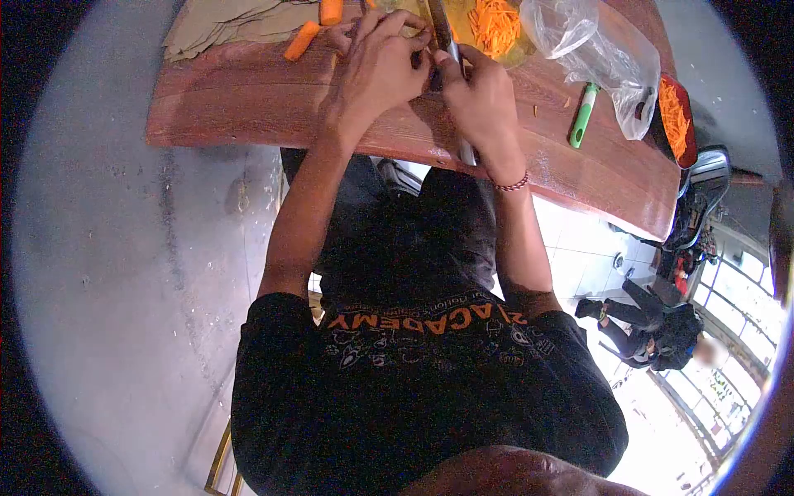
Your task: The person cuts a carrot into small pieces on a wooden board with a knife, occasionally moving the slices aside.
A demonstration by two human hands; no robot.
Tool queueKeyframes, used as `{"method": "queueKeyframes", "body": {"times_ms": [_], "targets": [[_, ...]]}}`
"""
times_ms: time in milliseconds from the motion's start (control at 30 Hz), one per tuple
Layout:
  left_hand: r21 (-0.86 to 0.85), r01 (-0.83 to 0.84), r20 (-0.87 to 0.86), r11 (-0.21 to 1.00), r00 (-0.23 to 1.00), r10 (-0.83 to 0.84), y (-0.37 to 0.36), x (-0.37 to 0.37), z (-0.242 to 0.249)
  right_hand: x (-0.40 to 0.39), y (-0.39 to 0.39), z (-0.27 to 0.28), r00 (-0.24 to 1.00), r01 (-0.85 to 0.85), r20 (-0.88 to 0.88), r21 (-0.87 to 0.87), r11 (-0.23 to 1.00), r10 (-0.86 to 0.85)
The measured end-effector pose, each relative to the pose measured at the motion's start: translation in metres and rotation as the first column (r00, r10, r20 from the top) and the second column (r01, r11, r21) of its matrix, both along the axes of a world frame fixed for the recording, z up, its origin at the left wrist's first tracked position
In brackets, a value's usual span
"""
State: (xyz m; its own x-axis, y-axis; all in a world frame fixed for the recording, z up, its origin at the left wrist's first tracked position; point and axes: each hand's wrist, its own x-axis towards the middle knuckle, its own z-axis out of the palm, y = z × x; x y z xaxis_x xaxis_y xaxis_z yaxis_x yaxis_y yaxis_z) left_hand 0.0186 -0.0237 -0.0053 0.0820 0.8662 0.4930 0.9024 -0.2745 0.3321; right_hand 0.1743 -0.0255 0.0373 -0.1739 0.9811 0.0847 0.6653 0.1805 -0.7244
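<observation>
My right hand [484,95] is wrapped round the handle of a knife [441,25], its blade pointing away from me. Beside the blade, my left hand [385,66] has its fingers curled and pressed down; whatever lies under them is hidden. Orange carrot pieces [302,41] lie just left of that hand, near the far edge of view. Beyond my right hand, a heap of carrot strips [495,29] rests on a yellowish surface, partly seen.
A clear plastic bag [591,41] and a green-handled tool [584,116] lie to the right on the wooden table [240,103]. More carrot strips [674,120] fill a red container at the right edge. Greyish cloth [219,25] covers the far left. A person [653,331] sits farther off.
</observation>
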Motion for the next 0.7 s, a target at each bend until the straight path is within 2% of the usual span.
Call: {"method": "queueKeyframes", "body": {"times_ms": [100,167,267,300,367,500,567,700], "targets": [[-0.013,0.005,-0.03,1.0,1.0,-0.006,-0.002,0.0,0.004,-0.003,0.006,0.004,1.0,-0.005,0.001,0.0,1.0,0.005],[-0.031,0.018,-0.037,0.999,0.999,-0.019,0.0,-0.001,0.002,0.0,0.02,0.004,0.996,-0.083,-0.028,0.012,0.996,0.083],[0.077,0.071,0.054,0.994,0.996,-0.075,0.004,-0.004,-0.008,-0.002,0.035,0.002,0.99,-0.09,-0.113,-0.036,0.995,0.086],[0.087,0.014,0.04,0.996,0.999,-0.018,0.001,-0.001,-0.007,-0.003,0.033,0.009,0.99,-0.091,-0.114,-0.031,0.995,0.087],[0.104,-0.041,0.026,0.994,0.999,0.039,0.001,-0.001,-0.008,-0.002,0.025,0.026,0.976,-0.082,-0.216,-0.291,0.953,0.018],[0.111,-0.015,0.077,0.994,0.997,0.006,0.001,-0.001,-0.01,0.007,0.016,0.022,0.967,-0.073,-0.254,-0.291,0.954,-0.003],[0.116,-0.019,0.063,0.993,0.998,0.011,0.002,-0.002,-0.009,0.008,0.013,0.009,0.977,-0.088,-0.209,-0.162,0.983,0.053],[0.09,-0.001,0.095,0.996,0.995,-0.007,0.004,-0.002,-0.011,0.006,0.012,-0.002,0.975,-0.054,-0.222,-0.152,0.987,0.019]]}}
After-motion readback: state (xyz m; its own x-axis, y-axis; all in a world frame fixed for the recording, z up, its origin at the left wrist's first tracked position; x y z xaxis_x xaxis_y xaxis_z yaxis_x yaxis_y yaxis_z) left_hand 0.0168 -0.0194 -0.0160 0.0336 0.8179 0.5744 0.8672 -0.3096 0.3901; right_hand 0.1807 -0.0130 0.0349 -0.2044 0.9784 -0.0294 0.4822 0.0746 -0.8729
